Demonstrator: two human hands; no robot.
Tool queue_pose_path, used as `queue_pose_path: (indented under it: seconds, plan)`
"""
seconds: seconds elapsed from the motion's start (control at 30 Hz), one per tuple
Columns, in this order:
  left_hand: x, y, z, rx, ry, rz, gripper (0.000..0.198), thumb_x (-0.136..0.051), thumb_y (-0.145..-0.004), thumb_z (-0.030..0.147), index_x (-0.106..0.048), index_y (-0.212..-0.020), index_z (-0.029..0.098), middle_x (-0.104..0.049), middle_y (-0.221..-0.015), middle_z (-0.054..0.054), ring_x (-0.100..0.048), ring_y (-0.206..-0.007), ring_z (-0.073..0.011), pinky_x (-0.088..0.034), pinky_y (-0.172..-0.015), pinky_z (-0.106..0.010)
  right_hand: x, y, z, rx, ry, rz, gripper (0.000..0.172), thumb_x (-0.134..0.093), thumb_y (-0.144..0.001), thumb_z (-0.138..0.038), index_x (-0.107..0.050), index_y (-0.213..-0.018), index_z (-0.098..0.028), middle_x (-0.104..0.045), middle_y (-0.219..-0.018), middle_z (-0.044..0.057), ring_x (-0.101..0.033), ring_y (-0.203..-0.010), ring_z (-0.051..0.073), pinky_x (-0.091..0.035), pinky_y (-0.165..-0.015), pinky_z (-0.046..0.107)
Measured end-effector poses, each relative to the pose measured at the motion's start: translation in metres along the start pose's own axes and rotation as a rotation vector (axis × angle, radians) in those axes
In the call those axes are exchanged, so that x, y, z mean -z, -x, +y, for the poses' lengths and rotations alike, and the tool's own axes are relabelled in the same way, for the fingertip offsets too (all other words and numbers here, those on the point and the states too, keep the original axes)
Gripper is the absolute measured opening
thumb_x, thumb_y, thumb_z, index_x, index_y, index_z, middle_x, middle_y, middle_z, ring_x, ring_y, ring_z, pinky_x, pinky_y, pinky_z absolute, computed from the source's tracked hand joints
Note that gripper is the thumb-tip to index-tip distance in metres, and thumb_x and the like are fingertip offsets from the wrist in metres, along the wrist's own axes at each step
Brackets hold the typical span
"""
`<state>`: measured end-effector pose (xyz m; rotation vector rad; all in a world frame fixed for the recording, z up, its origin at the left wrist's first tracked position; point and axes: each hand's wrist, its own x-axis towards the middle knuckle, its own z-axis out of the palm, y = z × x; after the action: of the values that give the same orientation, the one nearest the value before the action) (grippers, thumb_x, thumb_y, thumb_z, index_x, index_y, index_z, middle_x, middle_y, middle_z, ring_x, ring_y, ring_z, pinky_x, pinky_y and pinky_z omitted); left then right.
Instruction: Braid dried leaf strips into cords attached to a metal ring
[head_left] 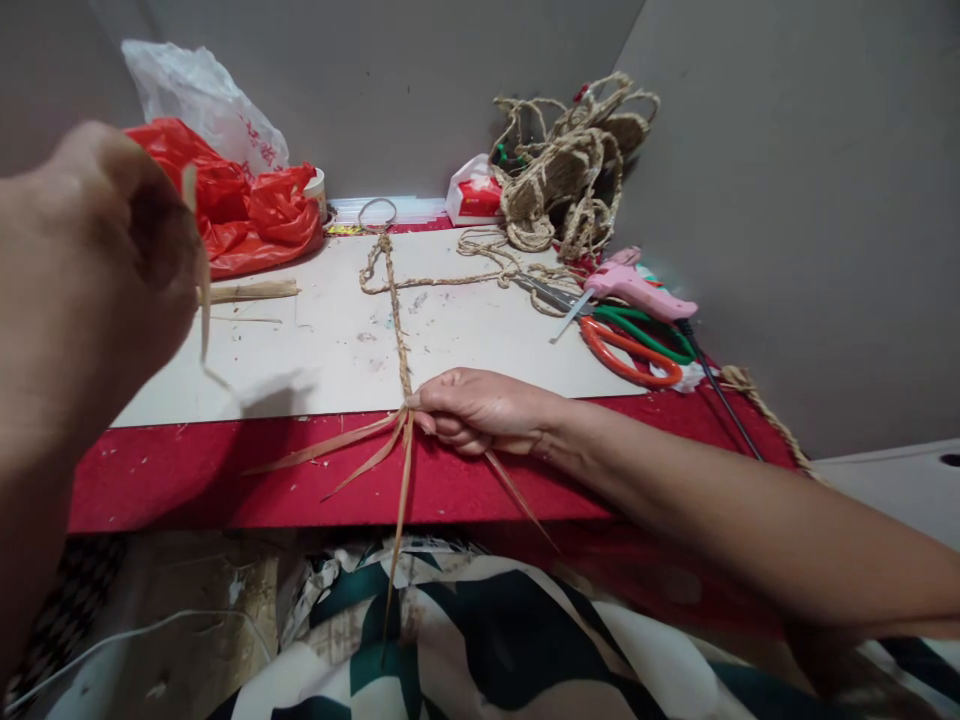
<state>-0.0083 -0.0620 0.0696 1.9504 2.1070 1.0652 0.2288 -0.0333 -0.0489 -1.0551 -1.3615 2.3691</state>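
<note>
My right hand point(480, 408) pinches the near end of a braided straw cord point(396, 320), at the front edge of a white board. Loose flat straw strands point(405, 480) fan out from the pinch toward me, and one strand sticks out to the right below the hand. Raised close to the camera at the left, my left hand point(97, 270) is closed on a thin straw strip point(202, 290) that hangs from it with a bent lower tip. Its fingertips are partly hidden. The cord's far end meets a thin ring point(377, 213) at the back of the board.
The white board point(465, 350) lies on a red cloth point(187, 480). Scissors point(630, 350) and a pink glue gun point(637, 290) lie at the right. Behind them is a heap of braided rope point(562, 190) beside a tissue pack point(476, 195). A red plastic bag point(262, 225) sits back left.
</note>
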Motion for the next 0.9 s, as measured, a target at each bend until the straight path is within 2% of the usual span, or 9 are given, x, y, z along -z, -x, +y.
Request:
queue_pose_path:
  seconds: [0.03,0.07,0.1,0.17,0.27,0.37,0.47,0.67,0.9]
  plan:
    - [-0.005,0.006,0.000,-0.063,-0.021,-0.035,0.019,-0.059,-0.076,0.038,-0.061,-0.088,0.023,-0.062,-0.092,0.000,-0.056,-0.093,-0.0214,-0.043,-0.083,-0.035,0.000,0.000,0.000,0.002,-0.001,-0.003,0.028,-0.046,-0.086,-0.025,-0.048,-0.060,-0.015,-0.024,-0.036,-0.010,-0.012,-0.032,0.003,-0.012,-0.030,0.013]
    - [-0.013,0.013,-0.001,-0.138,-0.004,-0.128,0.016,-0.060,-0.076,0.036,-0.061,-0.080,0.020,-0.063,-0.076,0.000,-0.058,-0.073,-0.0168,-0.045,-0.072,-0.033,0.001,-0.001,0.001,0.005,-0.004,-0.006,0.028,-0.046,-0.086,-0.025,-0.048,-0.060,-0.015,-0.024,-0.036,-0.010,-0.012,-0.032,0.003,-0.012,-0.030,0.013]
    - [-0.024,0.021,-0.001,-0.133,0.159,-0.367,0.016,-0.060,-0.077,0.035,-0.060,-0.077,0.019,-0.062,-0.068,0.000,-0.058,-0.063,-0.0141,-0.046,-0.064,-0.030,0.001,-0.001,0.002,0.009,-0.009,-0.009,0.028,-0.046,-0.086,-0.025,-0.048,-0.060,-0.015,-0.024,-0.037,-0.010,-0.012,-0.032,0.003,-0.012,-0.030,0.013]
    - [-0.050,0.039,0.000,0.068,0.424,-0.711,0.020,-0.060,-0.077,0.036,-0.058,-0.074,0.016,-0.061,-0.060,-0.001,-0.056,-0.053,-0.0121,-0.046,-0.055,-0.027,0.001,-0.002,0.002,0.014,-0.017,-0.017,0.027,-0.047,-0.085,-0.027,-0.049,-0.061,-0.015,-0.024,-0.037,-0.010,-0.011,-0.032,0.002,-0.012,-0.030,0.013]
    - [-0.083,0.060,0.001,0.320,0.671,-0.887,0.020,-0.058,-0.080,0.034,-0.054,-0.075,0.015,-0.060,-0.055,-0.001,-0.055,-0.048,-0.0100,-0.046,-0.050,-0.023,0.001,-0.001,0.002,0.024,-0.022,-0.028,0.027,-0.049,-0.085,-0.030,-0.050,-0.062,-0.014,-0.025,-0.039,-0.011,-0.012,-0.032,0.002,-0.012,-0.030,0.012]
    - [-0.098,0.068,0.000,0.455,0.787,-0.925,0.017,-0.058,-0.080,0.029,-0.053,-0.075,0.015,-0.059,-0.054,0.000,-0.056,-0.046,-0.0094,-0.047,-0.047,-0.021,0.000,0.000,0.002,0.030,-0.015,-0.020,0.024,-0.051,-0.083,-0.028,-0.050,-0.063,-0.014,-0.025,-0.040,-0.011,-0.012,-0.033,0.002,-0.012,-0.030,0.012]
    - [-0.099,0.068,0.000,0.503,0.833,-0.939,0.014,-0.058,-0.080,0.025,-0.052,-0.074,0.014,-0.059,-0.055,0.001,-0.055,-0.044,-0.0085,-0.046,-0.044,-0.019,0.000,0.000,0.001,0.027,-0.006,-0.018,0.023,-0.050,-0.083,-0.026,-0.051,-0.063,-0.014,-0.025,-0.040,-0.011,-0.012,-0.033,0.002,-0.012,-0.030,0.013]
    - [-0.097,0.069,0.004,0.493,0.866,-0.875,0.011,-0.061,-0.078,0.022,-0.052,-0.077,0.015,-0.059,-0.054,0.002,-0.054,-0.042,-0.0084,-0.045,-0.042,-0.019,0.000,-0.001,0.005,0.069,0.029,-0.033,0.026,-0.054,-0.083,-0.034,-0.052,-0.068,-0.014,-0.027,-0.041,-0.011,-0.014,-0.033,0.002,-0.013,-0.030,0.013]
    - [-0.101,0.072,0.001,0.479,0.945,-0.840,0.012,-0.059,-0.078,0.022,-0.061,-0.074,0.010,-0.064,-0.062,-0.004,-0.053,-0.046,-0.0068,-0.045,-0.048,-0.019,-0.004,0.001,0.008,0.147,0.142,0.014,0.030,-0.058,-0.082,-0.041,-0.053,-0.070,-0.014,-0.029,-0.040,-0.011,-0.017,-0.031,0.002,-0.013,-0.030,0.016]
